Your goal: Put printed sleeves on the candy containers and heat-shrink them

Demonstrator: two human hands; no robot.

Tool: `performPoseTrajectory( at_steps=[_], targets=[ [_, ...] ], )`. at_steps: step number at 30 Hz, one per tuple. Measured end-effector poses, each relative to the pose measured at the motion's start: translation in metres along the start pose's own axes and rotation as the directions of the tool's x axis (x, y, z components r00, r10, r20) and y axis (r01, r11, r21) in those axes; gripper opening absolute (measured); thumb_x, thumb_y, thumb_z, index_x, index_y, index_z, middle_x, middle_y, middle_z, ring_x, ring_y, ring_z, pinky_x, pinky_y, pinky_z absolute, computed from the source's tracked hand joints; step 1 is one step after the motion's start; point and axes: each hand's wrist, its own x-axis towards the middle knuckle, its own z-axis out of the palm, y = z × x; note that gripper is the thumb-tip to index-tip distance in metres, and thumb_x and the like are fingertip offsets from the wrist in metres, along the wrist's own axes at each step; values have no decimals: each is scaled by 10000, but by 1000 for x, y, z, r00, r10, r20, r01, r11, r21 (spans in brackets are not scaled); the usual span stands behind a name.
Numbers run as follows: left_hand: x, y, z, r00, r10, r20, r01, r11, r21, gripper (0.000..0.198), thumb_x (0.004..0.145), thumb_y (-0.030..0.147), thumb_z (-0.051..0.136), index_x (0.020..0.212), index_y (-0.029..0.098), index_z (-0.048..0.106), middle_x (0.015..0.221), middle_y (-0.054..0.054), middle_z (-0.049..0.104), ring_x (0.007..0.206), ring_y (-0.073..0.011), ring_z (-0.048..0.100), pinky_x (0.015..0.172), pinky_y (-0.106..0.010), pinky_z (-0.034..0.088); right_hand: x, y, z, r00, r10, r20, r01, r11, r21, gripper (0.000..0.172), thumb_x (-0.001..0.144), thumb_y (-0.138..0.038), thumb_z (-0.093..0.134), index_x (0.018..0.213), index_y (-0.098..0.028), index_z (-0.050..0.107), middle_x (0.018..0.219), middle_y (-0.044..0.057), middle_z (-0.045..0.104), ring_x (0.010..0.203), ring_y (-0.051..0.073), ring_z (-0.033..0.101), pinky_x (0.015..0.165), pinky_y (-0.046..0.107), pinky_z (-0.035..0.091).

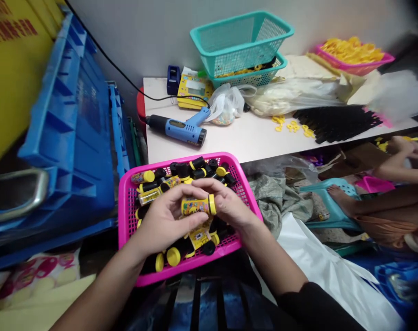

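Note:
A small cylindrical bottle with a colourful yellow label and a yellow cap lies sideways between my hands. My left hand is closed round its body, thumb along the near side. At the capped end, my right hand is closed with its fingers against the cap; some fingertips are hidden behind the bottle. Both hands are over a pink basket full of similar small bottles, black with yellow caps, some of them with yellow labels.
Behind the basket, a blue heat gun lies on a white table. Teal baskets, a plastic bag and black strips are farther back. Blue crates stand at left. Another person sits at right.

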Motion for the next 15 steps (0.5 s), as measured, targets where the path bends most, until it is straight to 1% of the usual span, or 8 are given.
performPoseTrajectory(
  at_steps=[2,4,5,7,9,10,13,15],
  targets=[
    [-10,4,-24,994,27,-108,-13,992,126,222,723,228,772,929,236,690,965,-9,752,899,-189,719,793,-264,589,0,-16,-4,995,-71,-75,54,977,-204,479,843,-613,630,1156,-251,637,1178,60,649,1042,192,617,851,322,492],
    [-22,5,-51,974,35,-225,43,943,330,247,750,298,762,986,276,692,1005,15,743,887,-193,709,815,-286,583,-3,-29,-7,976,-145,-161,43,856,-515,351,877,-552,617,962,-214,663,970,37,671,870,165,610,763,302,469],
    [-28,4,-63,971,38,-237,75,890,450,247,762,345,750,999,294,702,1020,19,740,917,-210,701,860,-313,571,-6,-32,-8,972,-154,-178,-6,738,-675,304,880,-503,635,860,-200,653,868,22,657,804,155,587,739,299,450],
    [-37,-3,-80,988,31,-152,75,764,640,248,766,434,731,982,312,735,1067,-3,739,1034,-269,668,977,-396,518,-13,-33,-6,983,-81,-166,-114,442,-890,273,840,-439,705,761,-188,633,778,16,628,770,164,554,723,311,422],
    [-42,-13,-85,999,-1,-36,26,709,705,264,760,488,723,954,313,761,1145,-40,730,1139,-315,622,1043,-457,464,-20,-26,-2,990,7,-142,-141,207,-968,249,793,-401,765,762,-185,646,810,37,633,815,195,549,730,333,413],
    [-43,-17,-84,1000,-12,-9,15,716,698,268,760,495,724,950,312,767,1181,-53,722,1163,-322,611,1052,-466,454,-24,-23,-1,992,20,-127,-128,134,-983,226,788,-375,775,764,-186,653,822,44,635,825,204,545,731,342,411],
    [-43,-20,-71,992,57,-117,30,772,634,186,786,448,716,906,314,765,1136,-47,735,1108,-286,637,1054,-433,453,-33,-17,1,995,-88,41,49,94,-994,96,881,-263,680,807,-202,683,812,43,638,786,190,532,715,344,414],
    [-40,-14,-57,970,80,-230,64,828,557,129,806,408,708,862,301,755,1014,-31,754,1015,-252,667,1011,-398,490,-38,-18,0,941,-257,218,260,141,-955,80,911,-196,623,906,-229,696,856,39,648,798,178,548,721,340,429]
  ],
)
